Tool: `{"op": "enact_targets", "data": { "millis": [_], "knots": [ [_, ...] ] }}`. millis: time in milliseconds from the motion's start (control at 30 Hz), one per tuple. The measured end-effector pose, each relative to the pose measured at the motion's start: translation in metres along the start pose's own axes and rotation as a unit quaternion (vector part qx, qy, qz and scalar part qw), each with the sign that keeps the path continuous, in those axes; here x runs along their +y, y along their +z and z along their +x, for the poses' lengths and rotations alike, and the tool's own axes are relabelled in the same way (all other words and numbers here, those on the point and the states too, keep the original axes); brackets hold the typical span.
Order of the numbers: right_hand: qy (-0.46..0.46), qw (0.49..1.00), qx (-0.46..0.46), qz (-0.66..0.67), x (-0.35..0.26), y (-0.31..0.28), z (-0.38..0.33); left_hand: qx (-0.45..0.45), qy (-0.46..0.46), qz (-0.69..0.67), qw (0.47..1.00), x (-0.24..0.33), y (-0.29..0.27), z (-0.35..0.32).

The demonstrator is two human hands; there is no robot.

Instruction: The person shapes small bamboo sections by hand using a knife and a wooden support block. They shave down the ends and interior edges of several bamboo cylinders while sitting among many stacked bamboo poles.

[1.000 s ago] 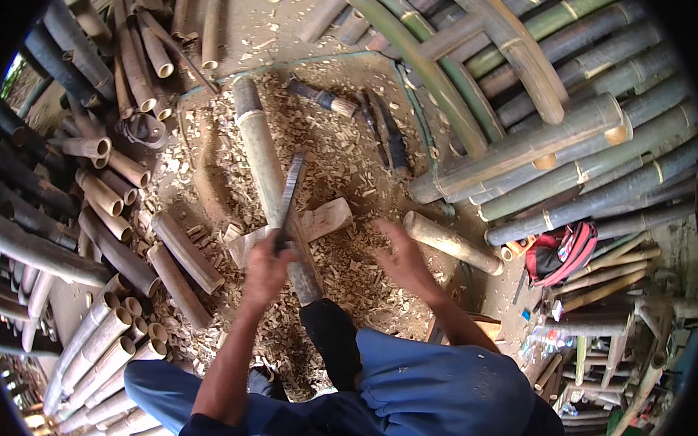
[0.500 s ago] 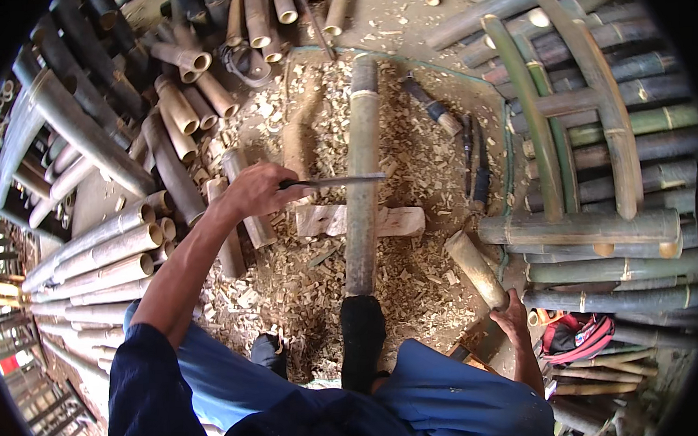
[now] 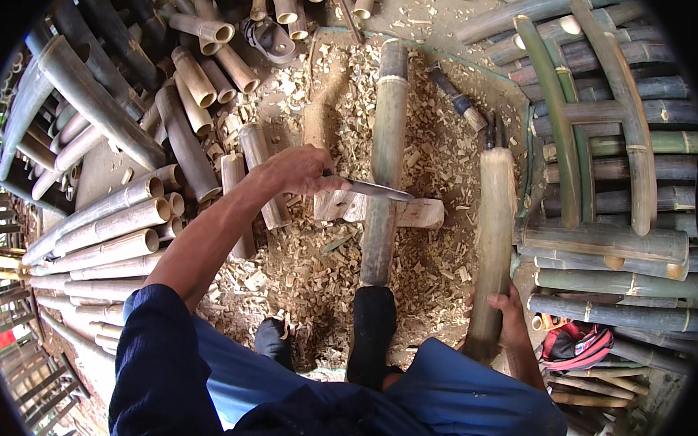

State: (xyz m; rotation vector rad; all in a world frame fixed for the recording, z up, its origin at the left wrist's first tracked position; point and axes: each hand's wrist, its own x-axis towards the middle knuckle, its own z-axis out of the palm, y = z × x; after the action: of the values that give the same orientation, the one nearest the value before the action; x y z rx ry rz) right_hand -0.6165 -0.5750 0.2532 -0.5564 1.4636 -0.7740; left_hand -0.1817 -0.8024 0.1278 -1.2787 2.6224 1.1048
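My left hand [image 3: 305,171] is closed round the handle of a knife [image 3: 383,190], whose blade points right and lies over a bamboo pole [image 3: 390,129]. The pole runs away from me across a pale notched wood block [image 3: 421,213]. Its near end meets my foot in a dark sock [image 3: 372,323]. At the right, my right hand [image 3: 508,311] grips a thick wooden club [image 3: 491,226] near its lower end. The club stands upright in the picture, with a pale, frayed top end. Its lowest part goes behind my knee.
Wood chips [image 3: 320,275] cover the ground round the pole. Cut bamboo pieces [image 3: 105,227] are stacked at the left, and bamboo poles [image 3: 623,168] at the right. A dark-handled tool [image 3: 457,98] lies beyond the club. A red and black bag [image 3: 577,344] sits at the lower right.
The club has come up and swung upright in my right hand. My left hand has tilted the knife so its tip points lower right. The whole view has shifted slightly.
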Motion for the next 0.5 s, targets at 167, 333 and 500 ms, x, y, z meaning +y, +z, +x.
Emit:
{"op": "enact_targets", "data": {
  "millis": [167, 333, 500],
  "knots": [
    [-0.004, 0.996, -0.075, -0.042, -0.033, 0.025, 0.016, 0.014, 0.019, -0.02, 1.0, -0.003, -0.001, -0.003],
    [-0.001, 0.995, -0.081, -0.052, -0.049, 0.053, 0.019, -0.042, -0.006, -0.01, 0.999, -0.008, 0.004, 0.0],
    [-0.014, 0.992, -0.082, -0.092, -0.054, 0.054, 0.021, -0.04, -0.002, -0.023, 0.999, -0.008, 0.003, -0.002]
  ]
}}
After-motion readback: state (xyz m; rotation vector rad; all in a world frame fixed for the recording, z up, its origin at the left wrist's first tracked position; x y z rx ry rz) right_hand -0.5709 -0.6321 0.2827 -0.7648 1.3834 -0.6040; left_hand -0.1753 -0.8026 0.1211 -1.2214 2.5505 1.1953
